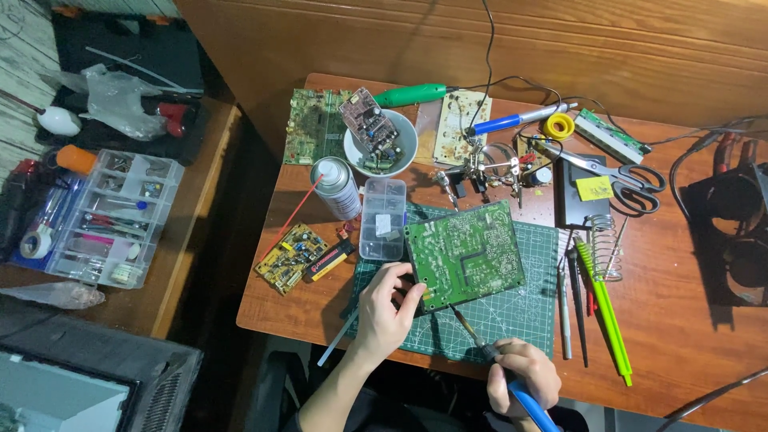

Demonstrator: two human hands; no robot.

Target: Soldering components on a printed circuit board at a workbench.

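A green circuit board [466, 252] lies solder side up on a green cutting mat [528, 308]. My left hand [386, 306] grips the board's near left corner and holds it tilted. My right hand [524, 378] is closed around a blue-handled soldering iron [500, 366], whose tip [454, 310] touches or hovers at the board's near edge.
Around the mat lie a clear compartment box [382, 218], a spray can [336, 188], a small yellow board [292, 258], a white bowl of boards [381, 144], a helping-hands clamp [480, 166], scissors [620, 174], an iron stand coil [606, 240], green and black tools [602, 308]. A parts organiser [112, 218] sits on the left bench.
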